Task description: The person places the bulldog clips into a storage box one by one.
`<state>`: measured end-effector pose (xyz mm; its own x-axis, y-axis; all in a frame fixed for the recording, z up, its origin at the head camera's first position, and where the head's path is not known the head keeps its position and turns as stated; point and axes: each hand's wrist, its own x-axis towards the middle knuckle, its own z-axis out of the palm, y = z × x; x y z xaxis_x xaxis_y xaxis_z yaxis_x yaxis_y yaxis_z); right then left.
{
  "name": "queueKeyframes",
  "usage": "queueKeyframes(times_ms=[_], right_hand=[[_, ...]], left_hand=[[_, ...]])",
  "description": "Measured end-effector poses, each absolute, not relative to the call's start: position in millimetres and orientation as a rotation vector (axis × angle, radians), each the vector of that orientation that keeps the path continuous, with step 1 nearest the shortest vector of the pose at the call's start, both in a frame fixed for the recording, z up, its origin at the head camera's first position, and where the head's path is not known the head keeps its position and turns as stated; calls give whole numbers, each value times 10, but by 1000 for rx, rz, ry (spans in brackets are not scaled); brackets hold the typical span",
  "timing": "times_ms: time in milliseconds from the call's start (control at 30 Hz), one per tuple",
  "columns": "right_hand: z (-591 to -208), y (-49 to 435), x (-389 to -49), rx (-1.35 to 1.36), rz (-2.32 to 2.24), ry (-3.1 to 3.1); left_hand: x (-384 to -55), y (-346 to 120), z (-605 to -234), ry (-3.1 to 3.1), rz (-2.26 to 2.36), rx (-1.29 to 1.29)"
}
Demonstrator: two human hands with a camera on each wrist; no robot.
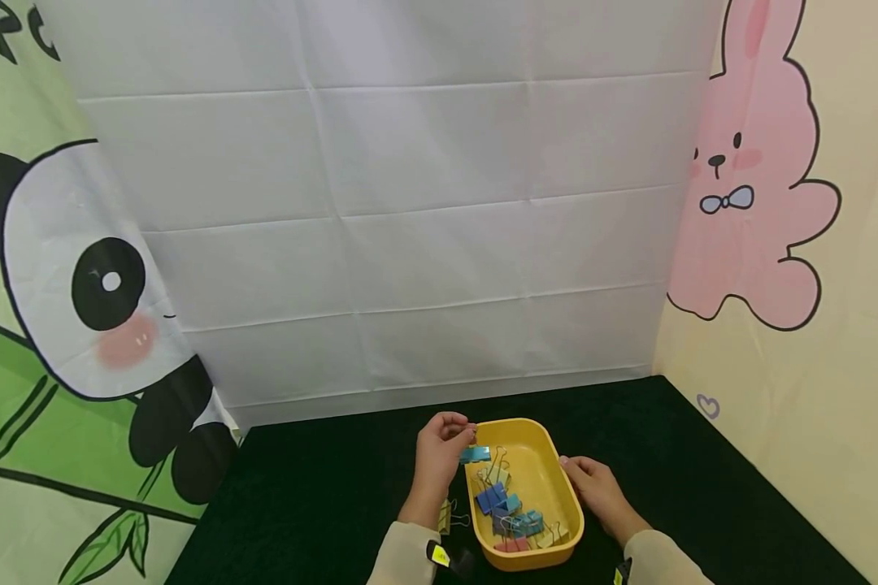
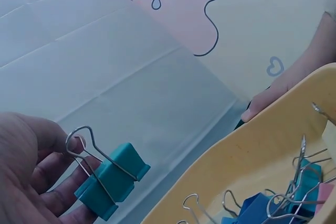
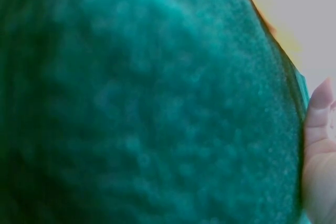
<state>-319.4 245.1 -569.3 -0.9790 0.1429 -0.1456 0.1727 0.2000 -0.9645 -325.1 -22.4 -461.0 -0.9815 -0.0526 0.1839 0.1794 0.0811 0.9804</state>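
Observation:
My left hand (image 1: 439, 459) is raised at the far left corner of a yellow plastic tray (image 1: 545, 455). Its fingers and thumb pinch a teal binder clip (image 2: 113, 182) by the wire handles, with the clip's body overlapping the tray rim in the head view. My right hand (image 1: 600, 491) is at the tray's right side, fingertips right at the rim; how its fingers lie there is partly hidden. Inside the tray are several binder clips, among them a blue clip (image 1: 492, 497), a teal clip (image 1: 528, 523) and a pink clip (image 1: 512, 545).
A pale yellow binder clip (image 1: 445, 517) lies on the dark green cloth (image 1: 322, 496), left of the tray beside my left wrist. Behind the table hangs a white sheet (image 1: 424, 260), between a panda picture (image 1: 51, 268) and a pink rabbit picture (image 1: 761, 236).

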Motion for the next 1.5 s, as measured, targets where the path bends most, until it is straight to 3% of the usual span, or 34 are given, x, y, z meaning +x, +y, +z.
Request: queueKeyframes(times_ms=[667, 1500], right_hand=[[-5685, 2391, -3225, 333, -1951, 2415], [-5669, 2332, -3268, 368, -1954, 2427]], left_hand=[[-3271, -417, -4732, -2177, -2126, -123], [-3281, -762, -5399, -2197, -2243, 83]])
